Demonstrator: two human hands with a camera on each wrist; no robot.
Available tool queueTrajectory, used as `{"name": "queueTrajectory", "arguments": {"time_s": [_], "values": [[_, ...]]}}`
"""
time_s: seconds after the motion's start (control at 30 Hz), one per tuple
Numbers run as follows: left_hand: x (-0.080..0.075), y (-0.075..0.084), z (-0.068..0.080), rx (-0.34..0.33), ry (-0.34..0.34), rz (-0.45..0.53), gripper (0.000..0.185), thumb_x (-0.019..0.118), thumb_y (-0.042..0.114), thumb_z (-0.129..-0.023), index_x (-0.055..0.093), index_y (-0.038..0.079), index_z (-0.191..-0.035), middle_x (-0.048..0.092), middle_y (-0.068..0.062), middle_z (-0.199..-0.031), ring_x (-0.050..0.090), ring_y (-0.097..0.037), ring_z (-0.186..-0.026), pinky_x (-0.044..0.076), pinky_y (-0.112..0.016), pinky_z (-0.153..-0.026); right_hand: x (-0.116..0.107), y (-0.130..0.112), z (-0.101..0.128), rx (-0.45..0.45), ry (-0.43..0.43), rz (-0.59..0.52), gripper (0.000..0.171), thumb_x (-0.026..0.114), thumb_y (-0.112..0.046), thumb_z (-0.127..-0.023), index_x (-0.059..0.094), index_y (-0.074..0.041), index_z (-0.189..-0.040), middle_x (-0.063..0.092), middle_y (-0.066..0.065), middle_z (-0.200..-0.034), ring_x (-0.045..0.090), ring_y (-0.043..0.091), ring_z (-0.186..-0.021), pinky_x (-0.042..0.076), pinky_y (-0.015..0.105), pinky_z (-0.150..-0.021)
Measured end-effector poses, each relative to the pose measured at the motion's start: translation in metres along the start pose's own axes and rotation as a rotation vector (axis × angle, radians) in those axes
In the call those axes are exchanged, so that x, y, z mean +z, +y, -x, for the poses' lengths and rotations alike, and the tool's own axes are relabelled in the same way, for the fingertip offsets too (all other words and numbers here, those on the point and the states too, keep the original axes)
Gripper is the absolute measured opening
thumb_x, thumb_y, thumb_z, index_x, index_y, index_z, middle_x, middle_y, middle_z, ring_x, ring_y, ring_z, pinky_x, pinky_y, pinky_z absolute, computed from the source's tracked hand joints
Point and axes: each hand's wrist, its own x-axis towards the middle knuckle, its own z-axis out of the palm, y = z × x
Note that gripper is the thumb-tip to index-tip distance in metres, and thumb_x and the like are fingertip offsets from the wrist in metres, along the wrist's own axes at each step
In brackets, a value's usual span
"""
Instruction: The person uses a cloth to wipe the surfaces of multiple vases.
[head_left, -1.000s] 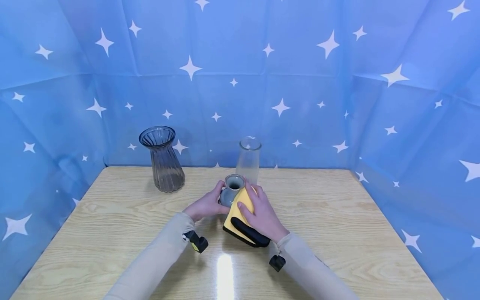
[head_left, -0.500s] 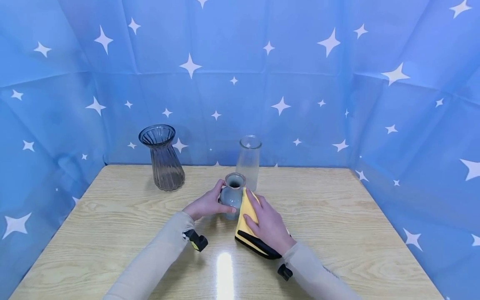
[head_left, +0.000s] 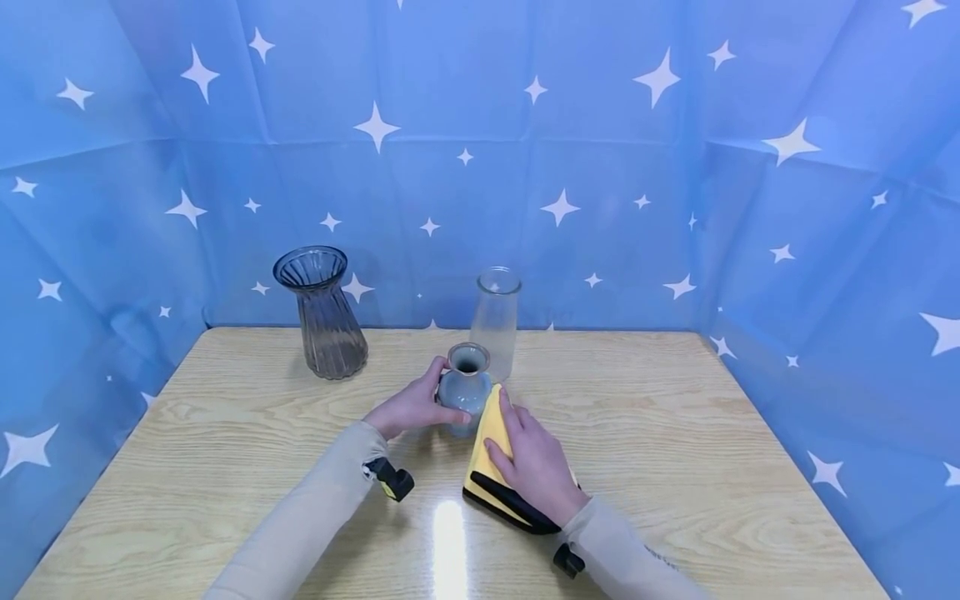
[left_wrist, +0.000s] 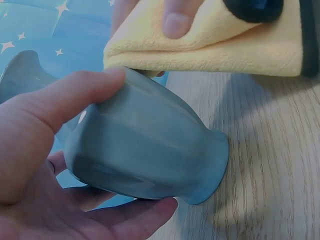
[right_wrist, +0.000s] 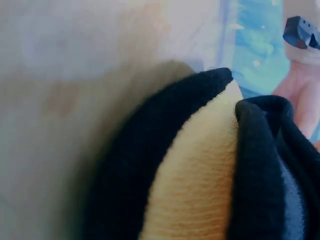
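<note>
Small grey-blue glazed ceramic vase (head_left: 459,390), nr ctr of pale wood desk (head_left: 660,433): prob. lightish, slick, rigid & breakable; best held round its belly, as left grip (head_left: 408,410) does. Right grip (head_left: 536,458) holds soft-looking yellow, black-edged cloth (head_left: 491,421) beside it.

2 long sleeves, pale grey-beige. Left sleeve (head_left: 303,521): plain, lightly creased near cuff. Right sleeve (head_left: 626,554): small dark marking (head_left: 662,557) along forearm, too small for me to read. 1 black, blocky wrist camera per arm. Left camera (head_left: 402,485): I note yellow patch (head_left: 387,491) beside it; right wrist view gives me few pale dots on casing. Right camera (head_left: 568,561): black. Left hand (head_left: 411,409), right hand (head_left: 538,467): both bare.
</note>
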Motion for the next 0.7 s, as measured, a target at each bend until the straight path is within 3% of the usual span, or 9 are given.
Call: {"name": "queueTrajectory", "arguments": {"time_s": [0.37,0.57,0.7], "values": [[0.000,-0.002,-0.002,-0.006,0.010,-0.012,0.068,0.083,0.025,-0.078,0.034,0.015,-0.125,0.046,-0.016,-0.135,0.043,-0.035,-0.126,0.036,-0.053,-0.100,0.007,-0.003,0.006,0.007,-0.062,-0.028,0.068,0.065,-0.027,-0.093,0.039,0.013,-0.140,0.061,0.024,-0.114,0.065,0.031,-0.089,0.055,0.042,-0.070],[0.001,-0.002,-0.001,-0.008,0.010,-0.009,0.069,0.083,0.026,-0.078,0.034,0.015,-0.125,0.046,-0.016,-0.134,0.043,-0.034,-0.126,0.036,-0.053,-0.101,0.010,-0.002,0.003,-0.031,-0.129,0.020,0.063,0.067,-0.027,-0.090,0.046,0.014,-0.133,0.063,0.024,-0.108,0.065,0.030,-0.084,0.055,0.040,-0.065],[0.002,0.000,0.000,-0.001,-0.001,0.004,0.069,0.083,0.026,-0.078,0.034,0.015,-0.126,0.045,-0.015,-0.136,0.042,-0.034,-0.127,0.035,-0.053,-0.102,0.012,-0.002,0.000,-0.045,-0.201,0.060,0.060,0.068,-0.029,-0.088,0.053,0.011,-0.129,0.063,0.019,-0.098,0.061,0.024,-0.075,0.052,0.034,-0.053]]}}
